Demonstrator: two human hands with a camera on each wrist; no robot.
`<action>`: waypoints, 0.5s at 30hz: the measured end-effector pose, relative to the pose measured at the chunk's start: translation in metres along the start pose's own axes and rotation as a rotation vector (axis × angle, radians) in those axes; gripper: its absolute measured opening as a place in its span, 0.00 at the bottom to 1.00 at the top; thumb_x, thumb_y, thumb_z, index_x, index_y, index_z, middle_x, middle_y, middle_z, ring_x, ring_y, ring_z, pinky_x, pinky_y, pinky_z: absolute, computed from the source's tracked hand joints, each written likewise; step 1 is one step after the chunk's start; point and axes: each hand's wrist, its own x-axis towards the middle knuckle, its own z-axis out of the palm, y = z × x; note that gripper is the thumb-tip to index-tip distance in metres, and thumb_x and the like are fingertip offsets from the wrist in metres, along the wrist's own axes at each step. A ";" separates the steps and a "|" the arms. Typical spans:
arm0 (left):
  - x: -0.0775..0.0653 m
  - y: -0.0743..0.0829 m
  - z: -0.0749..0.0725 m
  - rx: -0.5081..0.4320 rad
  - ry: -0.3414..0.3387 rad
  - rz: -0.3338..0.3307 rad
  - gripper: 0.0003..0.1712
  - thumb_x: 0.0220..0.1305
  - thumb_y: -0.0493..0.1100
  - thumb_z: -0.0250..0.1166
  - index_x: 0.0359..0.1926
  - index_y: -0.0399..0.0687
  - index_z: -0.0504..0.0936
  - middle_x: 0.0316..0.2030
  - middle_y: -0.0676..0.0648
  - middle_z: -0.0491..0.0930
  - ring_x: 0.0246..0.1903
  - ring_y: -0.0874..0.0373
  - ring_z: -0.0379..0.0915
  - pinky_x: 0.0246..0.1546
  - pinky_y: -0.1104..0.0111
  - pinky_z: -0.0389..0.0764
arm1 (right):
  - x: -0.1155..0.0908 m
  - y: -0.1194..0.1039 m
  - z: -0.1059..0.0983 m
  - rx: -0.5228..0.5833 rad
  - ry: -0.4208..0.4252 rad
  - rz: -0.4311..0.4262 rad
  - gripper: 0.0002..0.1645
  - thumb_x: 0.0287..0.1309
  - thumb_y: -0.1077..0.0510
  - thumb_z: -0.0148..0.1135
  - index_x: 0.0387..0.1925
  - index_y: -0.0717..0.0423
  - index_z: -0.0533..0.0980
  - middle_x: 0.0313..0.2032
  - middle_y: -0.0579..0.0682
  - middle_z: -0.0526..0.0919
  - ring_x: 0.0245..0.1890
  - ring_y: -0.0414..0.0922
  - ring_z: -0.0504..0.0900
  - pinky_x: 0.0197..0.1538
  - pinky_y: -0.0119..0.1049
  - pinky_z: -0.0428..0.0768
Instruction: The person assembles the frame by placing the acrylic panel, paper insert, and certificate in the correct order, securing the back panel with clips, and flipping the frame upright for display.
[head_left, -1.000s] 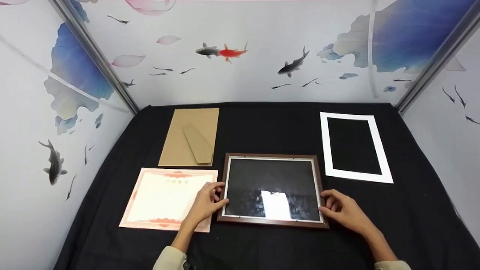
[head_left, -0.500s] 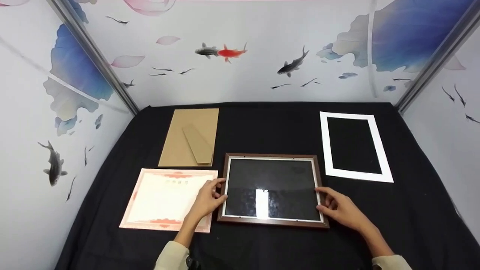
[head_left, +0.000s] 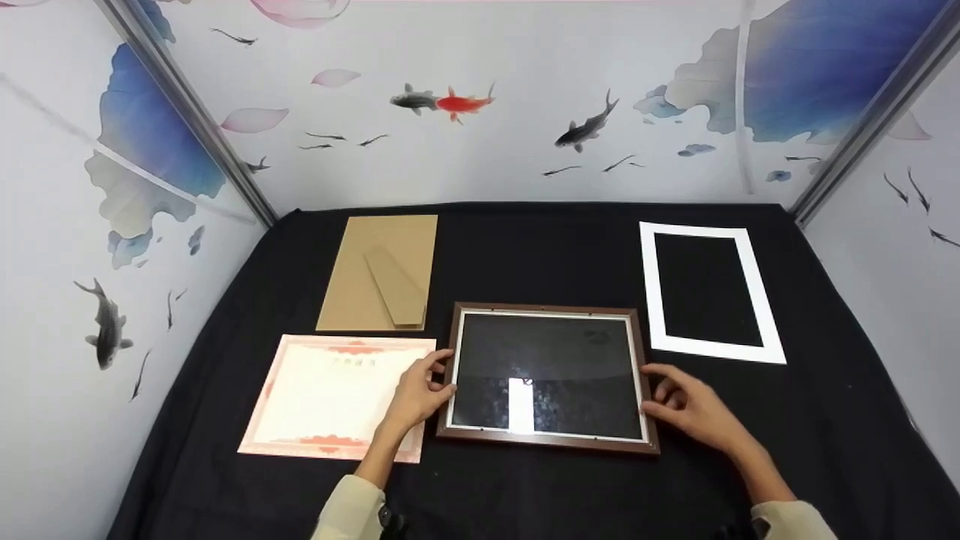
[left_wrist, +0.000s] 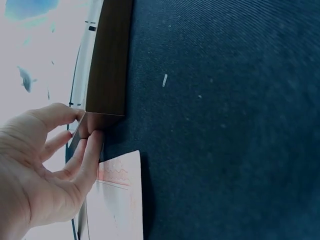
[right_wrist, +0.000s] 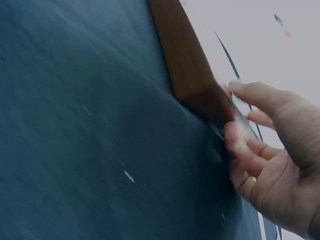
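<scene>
A brown picture frame (head_left: 546, 442) lies face down on the black cloth, with a silvery inner lip and a shiny glass pane (head_left: 577, 367). My left hand (head_left: 414, 394) grips its left side; in the left wrist view the thumb (left_wrist: 62, 114) is on the upper edge and the fingers are against the outer side. On the opposite side, my right hand (head_left: 694, 411) holds the frame likewise, its thumb (right_wrist: 257, 95) at the top edge in the right wrist view. Below my left forearm is a pink-bordered certificate (head_left: 322, 405), partly covered.
Behind the certificate lies a tan backing board (head_left: 341, 292) with its stand leg (head_left: 401, 296) folded flat. A white mat (head_left: 709, 350) with a rectangular opening rests at the far right. Printed white panels (head_left: 480, 165) enclose the table at the back and both sides.
Both hands have slid slightly away from me along the frame's sides. The frame has shifted a little to the right, and the bright reflection in its glass has narrowed and moved left.
</scene>
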 end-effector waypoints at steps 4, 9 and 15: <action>0.002 0.003 0.000 0.005 -0.021 -0.017 0.34 0.55 0.28 0.72 0.64 0.36 0.75 0.43 0.35 0.78 0.31 0.48 0.82 0.33 0.60 0.83 | 0.008 0.013 -0.027 -0.080 0.092 0.004 0.25 0.50 0.67 0.78 0.51 0.63 0.81 0.34 0.52 0.79 0.24 0.39 0.77 0.25 0.31 0.75; 0.003 0.003 -0.003 -0.041 -0.037 -0.044 0.37 0.55 0.26 0.71 0.66 0.35 0.72 0.42 0.33 0.78 0.30 0.47 0.82 0.34 0.57 0.84 | 0.027 0.028 -0.063 -0.245 0.049 0.045 0.25 0.51 0.67 0.78 0.51 0.69 0.80 0.43 0.62 0.76 0.28 0.45 0.79 0.30 0.34 0.78; 0.005 0.001 -0.007 -0.142 -0.070 -0.107 0.39 0.55 0.25 0.70 0.69 0.35 0.69 0.43 0.34 0.76 0.25 0.55 0.79 0.28 0.66 0.81 | 0.039 0.049 -0.088 -0.425 -0.019 0.072 0.25 0.54 0.66 0.76 0.52 0.73 0.79 0.43 0.65 0.73 0.31 0.55 0.81 0.37 0.52 0.80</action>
